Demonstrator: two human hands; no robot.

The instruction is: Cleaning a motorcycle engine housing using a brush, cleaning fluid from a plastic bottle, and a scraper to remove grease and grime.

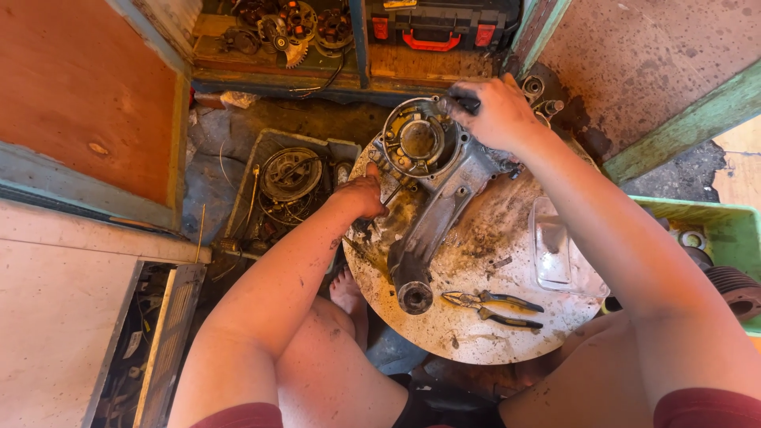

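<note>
Grimy grey cast-metal engine casing (432, 186) flat on round, stained white tabletop (476, 317), stripped to bare shell, cleaning apparently unfinished. Left hand (362, 196) pinched narrow around thin metal tool at casing's edge; right hand (495, 115) clenched on dark-handled tool over round opening. Nearby: black-and-yellow pliers (495, 307), clear plastic tub (563, 254), nothing blocking.

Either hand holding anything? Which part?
Left hand grips a thin metal tool by its near end. Right hand closes over a dark handle above the engine casing.
</note>
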